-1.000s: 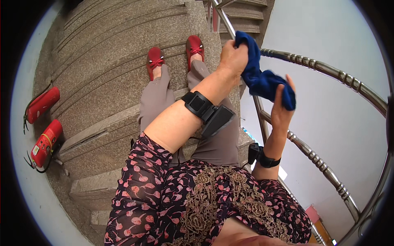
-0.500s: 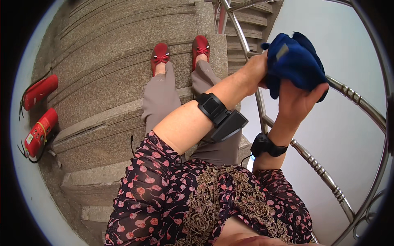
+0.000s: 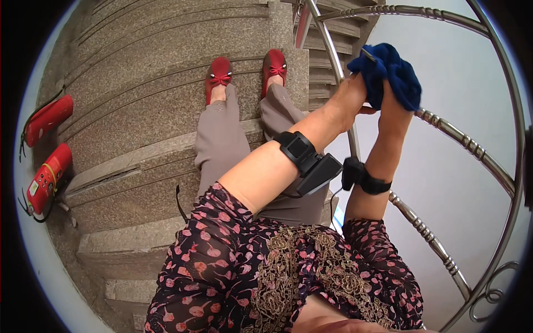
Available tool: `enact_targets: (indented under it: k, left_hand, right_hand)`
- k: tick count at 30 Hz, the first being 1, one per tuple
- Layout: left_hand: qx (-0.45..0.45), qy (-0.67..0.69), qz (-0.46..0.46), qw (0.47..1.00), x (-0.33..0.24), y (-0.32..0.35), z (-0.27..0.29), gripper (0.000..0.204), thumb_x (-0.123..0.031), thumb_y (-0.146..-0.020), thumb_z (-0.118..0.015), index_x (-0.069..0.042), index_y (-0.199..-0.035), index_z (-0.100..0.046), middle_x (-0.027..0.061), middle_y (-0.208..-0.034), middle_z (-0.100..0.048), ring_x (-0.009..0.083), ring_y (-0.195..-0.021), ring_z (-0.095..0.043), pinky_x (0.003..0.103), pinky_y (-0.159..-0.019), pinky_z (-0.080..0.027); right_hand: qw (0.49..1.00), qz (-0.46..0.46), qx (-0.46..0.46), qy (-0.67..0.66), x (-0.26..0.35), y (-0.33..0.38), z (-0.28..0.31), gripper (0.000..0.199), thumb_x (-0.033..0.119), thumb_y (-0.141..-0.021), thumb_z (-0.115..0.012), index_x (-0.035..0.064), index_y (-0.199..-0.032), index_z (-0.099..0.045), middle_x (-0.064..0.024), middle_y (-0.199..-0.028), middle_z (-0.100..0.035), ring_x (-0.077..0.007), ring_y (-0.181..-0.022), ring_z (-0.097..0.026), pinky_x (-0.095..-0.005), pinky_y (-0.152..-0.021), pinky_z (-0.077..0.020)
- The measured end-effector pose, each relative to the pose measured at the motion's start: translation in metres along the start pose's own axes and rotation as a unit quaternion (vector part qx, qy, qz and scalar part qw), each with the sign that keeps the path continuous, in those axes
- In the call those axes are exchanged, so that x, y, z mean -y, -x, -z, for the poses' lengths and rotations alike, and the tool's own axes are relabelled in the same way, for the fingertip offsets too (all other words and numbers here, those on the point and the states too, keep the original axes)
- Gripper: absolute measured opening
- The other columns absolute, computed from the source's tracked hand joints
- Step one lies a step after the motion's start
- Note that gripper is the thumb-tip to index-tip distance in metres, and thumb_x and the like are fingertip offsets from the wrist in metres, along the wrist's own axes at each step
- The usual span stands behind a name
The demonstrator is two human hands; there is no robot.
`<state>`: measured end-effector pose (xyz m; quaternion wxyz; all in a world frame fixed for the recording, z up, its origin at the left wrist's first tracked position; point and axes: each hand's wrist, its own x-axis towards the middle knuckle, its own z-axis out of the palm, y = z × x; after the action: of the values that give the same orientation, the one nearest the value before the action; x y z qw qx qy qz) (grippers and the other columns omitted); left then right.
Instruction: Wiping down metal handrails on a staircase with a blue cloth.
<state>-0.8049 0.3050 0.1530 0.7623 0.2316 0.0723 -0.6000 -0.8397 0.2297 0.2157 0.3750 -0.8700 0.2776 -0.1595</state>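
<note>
A bunched dark blue cloth lies against the metal railing at the upper right, with a small pale tag-like strip at its upper left edge. My left hand reaches across to the cloth's left side, its fingers mostly hidden by the folds. From below, my right hand goes into the cloth, which covers its fingers. Both hands grip the cloth close together. Behind it runs a shiny metal rail; whether the cloth wraps round that rail is hidden.
I stand on speckled stone stairs in red shoes. Two red fire extinguishers lean by the left wall. A metal post and curved upper rail border the stairs; a pale wall lies beyond.
The cloth has moved slightly left and bunched tighter. My right hand, earlier showing its palm and thumb below the cloth, has turned and gone further into it. My view has shifted slightly.
</note>
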Motion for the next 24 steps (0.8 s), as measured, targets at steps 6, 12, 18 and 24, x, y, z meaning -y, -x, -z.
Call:
enact_targets:
  k: [6,12,18,24]
  left_hand:
    - [-0.137,0.053,-0.062,0.987,0.013,-0.029,0.004,0.050,-0.047,-0.095,-0.037,-0.011,-0.129,-0.046,0.0076,-0.120,-0.054,0.0185,-0.110,-0.050,0.038,-0.086,-0.045]
    - [-0.290,0.068,-0.065,0.953,0.036,-0.051,0.002,0.048,-0.032,-0.095,-0.032,0.001,-0.129,-0.042,0.0235,-0.131,-0.048,0.0347,-0.118,-0.049,0.038,-0.098,-0.040]
    - [-0.368,0.033,-0.060,0.927,0.044,-0.050,0.032,0.047,-0.036,-0.097,-0.037,-0.001,-0.129,-0.039,0.0115,-0.115,-0.055,0.0193,-0.102,-0.055,0.033,-0.086,-0.046]
    - [-0.259,0.065,-0.097,0.959,-0.006,-0.020,-0.003,0.056,-0.043,-0.094,-0.034,-0.003,-0.133,-0.036,0.0095,-0.117,-0.051,0.0205,-0.108,-0.050,0.032,-0.094,-0.039]
  right_hand:
    - [0.936,0.118,-0.104,0.315,-0.040,-0.037,-0.032,0.042,0.019,-0.067,-0.075,0.0055,-0.103,-0.058,-0.0144,-0.094,-0.064,-0.0322,-0.087,-0.062,-0.0399,-0.076,-0.0489]
    - [0.936,0.044,0.166,0.308,-0.075,-0.035,-0.039,0.027,0.020,-0.070,-0.069,0.0042,-0.091,-0.064,-0.0176,-0.086,-0.065,-0.0360,-0.082,-0.062,-0.0420,-0.069,-0.0498]
    - [0.873,-0.049,0.340,0.346,-0.065,-0.027,-0.078,0.023,0.022,-0.077,-0.061,0.0016,-0.087,-0.066,-0.0222,-0.088,-0.065,-0.0402,-0.090,-0.062,-0.0431,-0.073,-0.0506]
    - [0.889,-0.100,0.279,0.348,-0.150,-0.066,-0.092,0.023,0.025,-0.079,-0.060,0.0064,-0.091,-0.067,-0.0191,-0.094,-0.067,-0.0372,-0.095,-0.063,-0.0446,-0.078,-0.0506]
